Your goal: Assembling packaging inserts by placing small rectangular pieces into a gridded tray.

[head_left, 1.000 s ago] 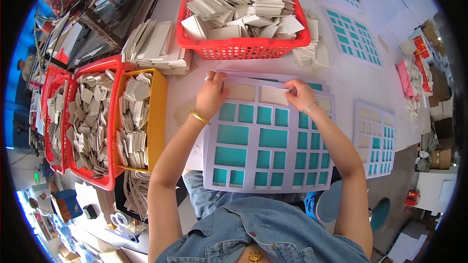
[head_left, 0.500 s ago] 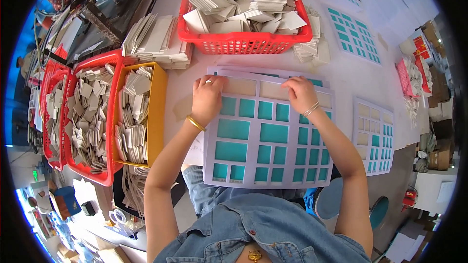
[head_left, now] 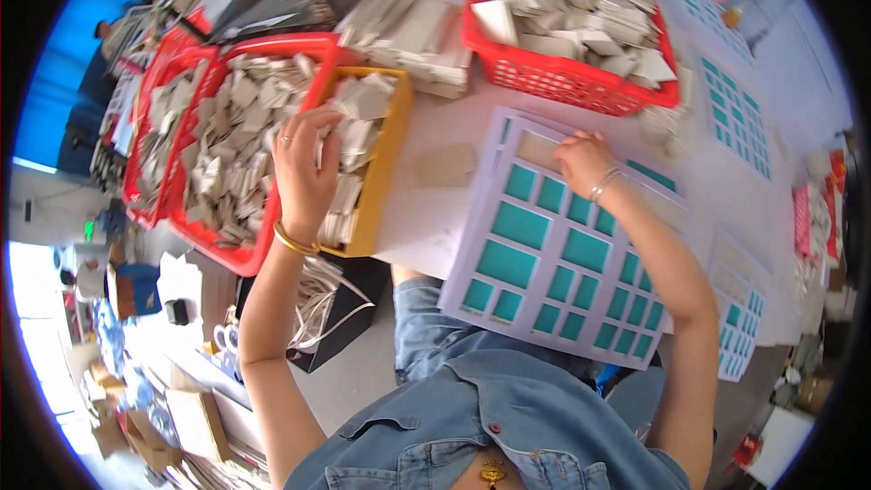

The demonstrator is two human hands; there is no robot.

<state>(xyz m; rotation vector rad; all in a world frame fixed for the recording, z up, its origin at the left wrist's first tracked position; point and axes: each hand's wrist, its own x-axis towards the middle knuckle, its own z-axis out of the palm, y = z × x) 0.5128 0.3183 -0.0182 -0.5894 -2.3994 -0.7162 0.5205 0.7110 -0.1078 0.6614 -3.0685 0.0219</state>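
Note:
A pale lilac-white panel (head_left: 515, 310) with rectangular cut-outs rests on the table's near edge, over my lap, on top of another panel. Teal shows through most cut-outs. A beige card (head_left: 537, 151) fills one at the far left corner. My right hand (head_left: 585, 163) rests at the panel's far side beside that card, its fingers loosely bent. My left hand (head_left: 307, 168) hovers above the red basket (head_left: 243, 263) and the yellow box (head_left: 386, 172), both full of small beige cards. Its fingers are curved with the thumb apart, and nothing shows in them.
A large red basket (head_left: 562, 82) heaped with beige cards stands at the back, beside stacked cards (head_left: 413, 36). More teal panels (head_left: 737, 118) lie to the right. A black bin (head_left: 340, 327) with pale strips sits on the floor at left.
My left hand has left the panel and swung left over the card containers. My right hand stays on the panel. The view has turned, shifting the table things rightward.

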